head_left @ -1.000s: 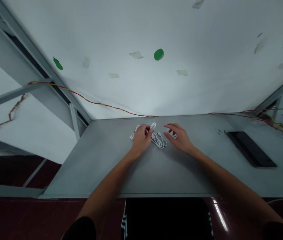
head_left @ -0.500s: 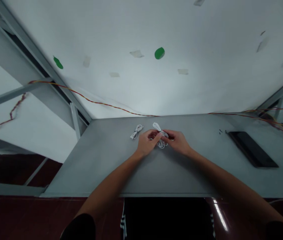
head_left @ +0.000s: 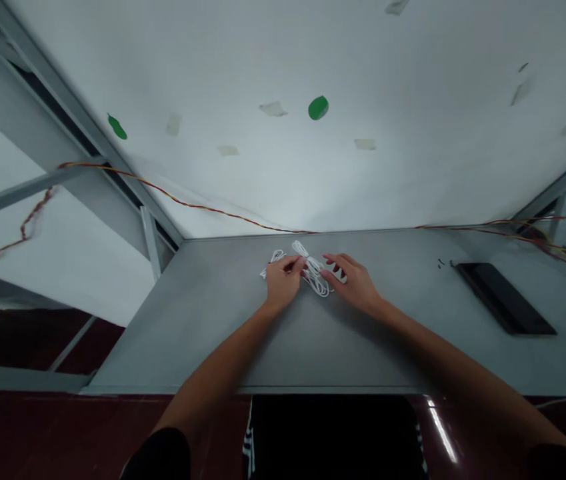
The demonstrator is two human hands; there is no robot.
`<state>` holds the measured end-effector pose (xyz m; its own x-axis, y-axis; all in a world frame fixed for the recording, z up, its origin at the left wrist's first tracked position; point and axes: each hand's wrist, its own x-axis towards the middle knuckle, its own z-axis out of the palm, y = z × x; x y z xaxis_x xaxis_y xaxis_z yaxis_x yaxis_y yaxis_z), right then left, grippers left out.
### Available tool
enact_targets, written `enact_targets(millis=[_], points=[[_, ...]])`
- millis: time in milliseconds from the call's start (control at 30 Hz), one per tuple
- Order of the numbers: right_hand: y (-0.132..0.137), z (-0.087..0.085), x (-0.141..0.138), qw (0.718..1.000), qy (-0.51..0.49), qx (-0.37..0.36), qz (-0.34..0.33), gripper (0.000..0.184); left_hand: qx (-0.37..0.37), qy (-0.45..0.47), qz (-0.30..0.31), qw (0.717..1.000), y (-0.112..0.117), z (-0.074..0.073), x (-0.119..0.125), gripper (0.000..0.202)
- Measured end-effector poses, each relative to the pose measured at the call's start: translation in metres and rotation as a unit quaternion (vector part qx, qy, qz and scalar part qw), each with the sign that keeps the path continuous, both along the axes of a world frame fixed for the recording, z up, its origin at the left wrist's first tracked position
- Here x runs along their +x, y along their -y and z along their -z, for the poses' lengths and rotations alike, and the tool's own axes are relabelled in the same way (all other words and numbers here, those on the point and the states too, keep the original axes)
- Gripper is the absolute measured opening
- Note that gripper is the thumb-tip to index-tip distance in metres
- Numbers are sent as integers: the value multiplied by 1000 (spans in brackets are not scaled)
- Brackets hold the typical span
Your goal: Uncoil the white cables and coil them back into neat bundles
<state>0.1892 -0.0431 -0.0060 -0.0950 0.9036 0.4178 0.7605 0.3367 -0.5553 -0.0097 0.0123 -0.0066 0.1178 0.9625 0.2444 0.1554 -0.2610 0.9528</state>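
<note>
White cable bundle [head_left: 300,249], held over tabletop [head_left: 203,320]

Pinched in left hand [head_left: 281,283], toward the back edge. Right hand [head_left: 356,283]: just beside, thumb and fingers parted; contact unclear. Coiled white cable [head_left: 319,289]: overlapped by the bundle. Further white cable [head_left: 277,255]: partly hidden by left hand.

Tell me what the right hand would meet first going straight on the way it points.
Most likely the white cable bundle held by the left hand: it is just ahead of the right hand, though depth is unclear and they may already touch.
</note>
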Motion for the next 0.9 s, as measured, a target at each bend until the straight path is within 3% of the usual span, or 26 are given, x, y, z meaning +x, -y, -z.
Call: enact_targets(millis=[67, 133, 200, 267, 333, 467, 567, 667, 767, 833, 900], points=[[3, 3, -7, 999, 46, 4, -1, 53, -52, 88, -46, 994, -8, 0, -4, 43], [6, 11, -14, 993, 109, 7, -48, 56, -80, 145, -86, 982, -14, 0, -7, 50], [4, 21, -16, 983, 150, 1, -109, 53, -103, 166, -99, 976, -17, 1, -8, 54], [-3, 31, -4, 978, 163, -15, -127, 51, -124, 166, -94, 974, -17, 2, -8, 56], [-16, 38, 24, 982, 168, -34, -77, 56, -137, 167, -86, 973, -17, 3, -8, 56], [-36, 42, 91, 974, 192, -72, 93, 60, -153, 175, -69, 970, -14, 4, -5, 51], [-37, 39, 113, 964, 215, -100, 119, 60, -169, 174, -54, 969, -12, 5, -3, 48], [-29, 30, 106, 956, 237, -115, 130, 57, -174, 159, -26, 971, -9, 4, 0, 47], [-21, 11, 84, 955, 213, -52, 200, 51, -150, 128, 4, 980, -4, 4, 3, 43], [-16, -3, 62, 970, 128, 12, 205, 54, -108, 86, 12, 990, 0, 4, 5, 37], [-10, -12, 36, 988, -22, -29, 149, 62, -37, 27, 20, 999, 7, 4, 5, 31]])
